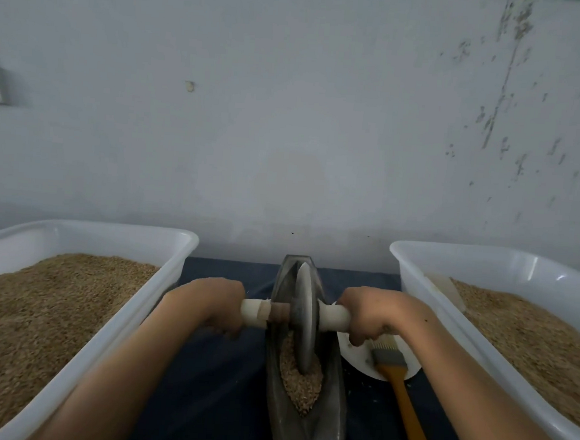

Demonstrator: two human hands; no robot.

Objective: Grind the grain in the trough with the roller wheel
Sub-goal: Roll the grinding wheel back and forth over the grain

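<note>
Trough (pixel 302 423), tubs, perhaps plate on cloth (pixel 216 369)

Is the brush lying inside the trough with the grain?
No, the brush lies outside the trough, to its right, with its bristle end on a white plate.

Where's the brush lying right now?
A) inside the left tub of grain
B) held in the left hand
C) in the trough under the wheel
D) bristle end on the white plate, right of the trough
D: the brush lies with its bristle end on the white plate, just right of the trough, its orange handle running toward the camera; no hand holds it.
</note>
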